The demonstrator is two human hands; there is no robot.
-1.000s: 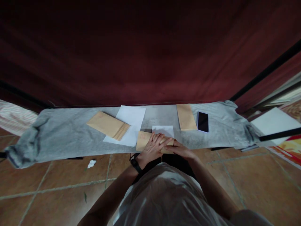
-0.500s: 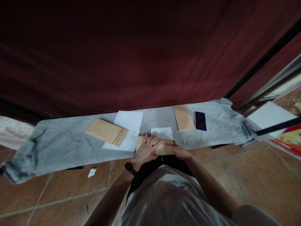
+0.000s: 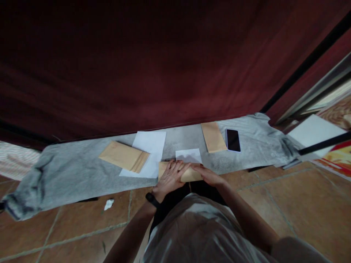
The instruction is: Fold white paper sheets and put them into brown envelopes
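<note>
- One dark red cloth (image 3: 164, 84) hangs behind everything, across the whole width.
- One tiled floor (image 3: 301, 197) shows below.
- One surface (image 3: 79, 171), long and covered in grey cloth, carries the papers.
- One white panel (image 3: 315, 133) at far right, partly crossed by a black bar (image 3: 326, 143).
- Two white sheets: the larger sheet (image 3: 152, 140) lies left of centre, and the smaller sheet (image 3: 189, 155) just beyond the hands.
- Brown paper in three places: a fanned stack (image 3: 117, 155), too blurred to count, overlapping the larger sheet; one brown piece (image 3: 214, 138) right of centre; and the worked piece (image 3: 193, 176) at the near edge, partly hidden by the hands.
- Two hands: the left hand (image 3: 170, 178) presses flat, its grip unclenched; the right hand (image 3: 210, 177) touches the right end, but whether its grip pinches, I cannot tell.
- One phone (image 3: 233, 140) near the right-hand brown piece.
- One black wristband (image 3: 152, 199), left wrist.
- One white scrap (image 3: 109, 204) on the tiles.
</note>
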